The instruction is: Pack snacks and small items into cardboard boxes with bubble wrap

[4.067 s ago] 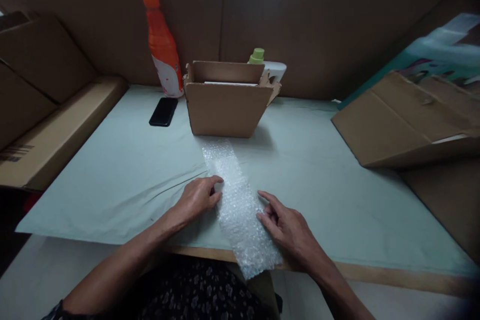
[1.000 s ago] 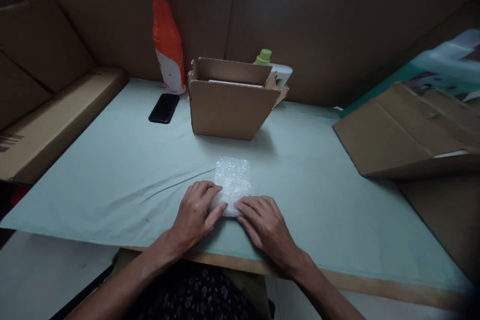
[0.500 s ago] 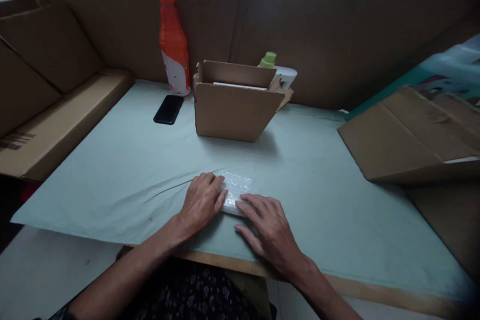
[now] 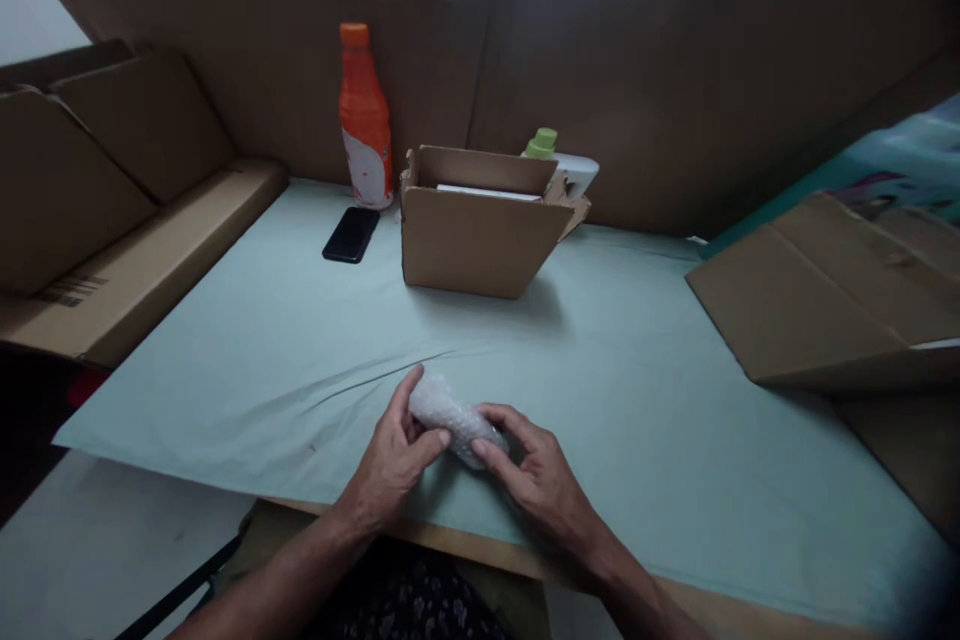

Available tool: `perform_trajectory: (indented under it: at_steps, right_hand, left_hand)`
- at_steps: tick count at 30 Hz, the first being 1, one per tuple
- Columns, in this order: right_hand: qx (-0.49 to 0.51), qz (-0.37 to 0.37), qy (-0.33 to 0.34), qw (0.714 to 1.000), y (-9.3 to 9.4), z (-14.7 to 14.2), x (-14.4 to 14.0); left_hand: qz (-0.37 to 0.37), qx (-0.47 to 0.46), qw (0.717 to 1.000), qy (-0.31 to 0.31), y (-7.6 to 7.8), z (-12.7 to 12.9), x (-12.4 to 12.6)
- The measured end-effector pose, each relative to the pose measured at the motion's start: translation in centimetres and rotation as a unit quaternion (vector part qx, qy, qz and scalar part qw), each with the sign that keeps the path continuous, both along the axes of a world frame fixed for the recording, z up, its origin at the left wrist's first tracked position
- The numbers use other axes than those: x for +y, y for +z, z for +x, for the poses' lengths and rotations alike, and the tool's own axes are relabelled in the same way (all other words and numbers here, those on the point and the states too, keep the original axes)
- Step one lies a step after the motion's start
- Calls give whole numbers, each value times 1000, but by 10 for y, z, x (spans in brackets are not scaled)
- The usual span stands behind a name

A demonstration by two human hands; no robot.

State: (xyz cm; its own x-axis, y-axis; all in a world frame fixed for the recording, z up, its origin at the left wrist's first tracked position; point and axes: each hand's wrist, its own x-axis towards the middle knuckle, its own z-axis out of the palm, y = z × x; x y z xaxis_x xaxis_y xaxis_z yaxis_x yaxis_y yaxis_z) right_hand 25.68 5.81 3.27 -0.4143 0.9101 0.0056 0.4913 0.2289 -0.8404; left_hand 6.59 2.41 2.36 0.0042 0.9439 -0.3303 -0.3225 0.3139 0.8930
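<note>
A small roll of clear bubble wrap (image 4: 452,416) is held just above the pale green table cover (image 4: 645,400), near the front edge. My left hand (image 4: 391,460) grips its left end, thumb up against it. My right hand (image 4: 534,478) pinches its right end with fingers curled around it. What the wrap encloses is hidden.
An open cardboard box (image 4: 476,232) stands at the back middle, with a green-capped white bottle (image 4: 559,162) behind it. An orange bottle (image 4: 364,120) and a black phone (image 4: 350,234) lie at the back left. Flattened cardboard (image 4: 825,295) lies right; a long carton (image 4: 142,255) lies left.
The long bubble wrap strip has been rolled up into a small bundle. Both hands have gone from pressing it flat on the table to lifting and gripping it.
</note>
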Motion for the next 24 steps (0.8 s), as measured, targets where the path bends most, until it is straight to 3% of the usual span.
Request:
perform_trajectory:
  at_steps: [5, 9, 11, 13, 16, 18, 20, 22, 24]
  right_hand:
    - [45, -90, 57, 993, 17, 16, 8]
    - [77, -189, 136, 969, 28, 14, 17]
    - [91, -179, 146, 969, 27, 9, 21]
    - [100, -127, 113, 980, 23, 8, 25]
    - [82, -81, 55, 992, 14, 15, 31]
    - [62, -95, 32, 993, 10, 24, 35]
    - [50, -110, 17, 993, 8, 32, 37]
    - [48, -114, 9, 992, 7, 37, 39]
    - [47, -112, 2, 993, 9, 40, 40]
  left_hand:
    - [52, 76, 993, -77, 8, 3, -3]
    - [122, 139, 968, -172, -4, 8, -7]
    - [145, 199, 949, -199, -12, 5, -4]
    - [182, 272, 920, -216, -13, -4, 7]
    - [309, 405, 847, -153, 9, -28, 39]
    - [398, 495, 771, -50, 36, -45, 73]
    - [440, 557, 703, 43, 64, -56, 112]
    - [427, 586, 682, 93, 85, -63, 152]
    - [375, 584, 713, 94, 96, -65, 185]
